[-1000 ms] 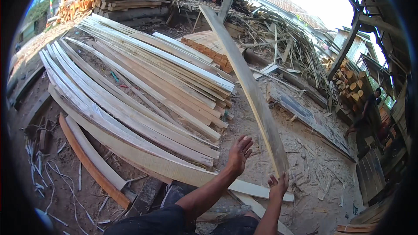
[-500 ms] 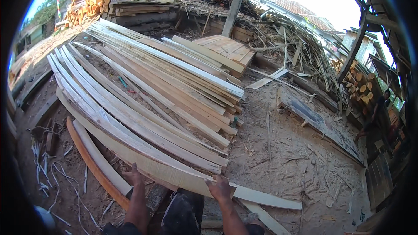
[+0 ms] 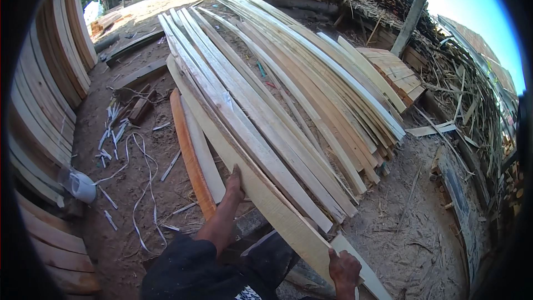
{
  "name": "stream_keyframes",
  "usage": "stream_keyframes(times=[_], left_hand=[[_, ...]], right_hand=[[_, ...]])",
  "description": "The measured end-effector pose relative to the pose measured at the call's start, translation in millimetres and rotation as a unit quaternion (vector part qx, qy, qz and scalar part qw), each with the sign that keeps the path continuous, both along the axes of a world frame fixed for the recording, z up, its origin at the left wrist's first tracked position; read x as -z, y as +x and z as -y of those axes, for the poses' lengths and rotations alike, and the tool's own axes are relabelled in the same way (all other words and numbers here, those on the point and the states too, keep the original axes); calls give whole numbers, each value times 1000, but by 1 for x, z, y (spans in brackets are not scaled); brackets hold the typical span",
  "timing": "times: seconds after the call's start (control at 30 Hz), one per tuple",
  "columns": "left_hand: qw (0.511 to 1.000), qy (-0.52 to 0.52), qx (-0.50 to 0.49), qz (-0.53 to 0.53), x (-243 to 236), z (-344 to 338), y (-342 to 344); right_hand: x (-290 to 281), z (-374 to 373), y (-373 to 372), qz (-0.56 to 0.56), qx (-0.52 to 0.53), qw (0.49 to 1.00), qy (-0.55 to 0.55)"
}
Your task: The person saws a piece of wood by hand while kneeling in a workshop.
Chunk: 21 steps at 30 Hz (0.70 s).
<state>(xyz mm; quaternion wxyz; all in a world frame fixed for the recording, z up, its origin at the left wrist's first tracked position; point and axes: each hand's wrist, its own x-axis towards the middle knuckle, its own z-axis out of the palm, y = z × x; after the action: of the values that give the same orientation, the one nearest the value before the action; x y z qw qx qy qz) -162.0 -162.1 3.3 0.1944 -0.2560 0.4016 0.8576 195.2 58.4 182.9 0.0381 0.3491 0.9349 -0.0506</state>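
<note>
A long pale wooden plank stands on its edge along the near side of a spread of boards, running from far left to near right. My left hand grips it partway along, with the thumb up against its near face. Close to the plank's near end, my right hand is closed round it, fingers over the upper edge. Another pale board lies under that end. Beside my left forearm lie an orange-edged board and a pale board.
Many long boards fan out on the sandy ground beyond the plank. Upright planks line the left side. A white container sits by a loose white strap. A slanting post and scrap wood stand at the back right.
My view has swung left, bringing the upright planks into sight. My right hand is now near the plank's near end; before, a longer piece stuck out past it.
</note>
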Motion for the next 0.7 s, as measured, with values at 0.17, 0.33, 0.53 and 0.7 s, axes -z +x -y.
stream_keyframes(times=[0.17, 0.33, 0.53, 0.7], left_hand=[[983, 141, -6, -117, 7, 43, -67], [984, 174, 16, -25, 22, 61, -65], [988, 153, 28, 5, -4, -52, 81], [951, 212, 165, 154, -47, -128, 219]], right_hand=[[-7, -107, 181, -20, -47, 960, 277], [-60, -168, 314, -4, 73, 970, 233], [15, -165, 285, -338, 473, 748, 320], [206, -69, 258, -391, 726, 565, -14]])
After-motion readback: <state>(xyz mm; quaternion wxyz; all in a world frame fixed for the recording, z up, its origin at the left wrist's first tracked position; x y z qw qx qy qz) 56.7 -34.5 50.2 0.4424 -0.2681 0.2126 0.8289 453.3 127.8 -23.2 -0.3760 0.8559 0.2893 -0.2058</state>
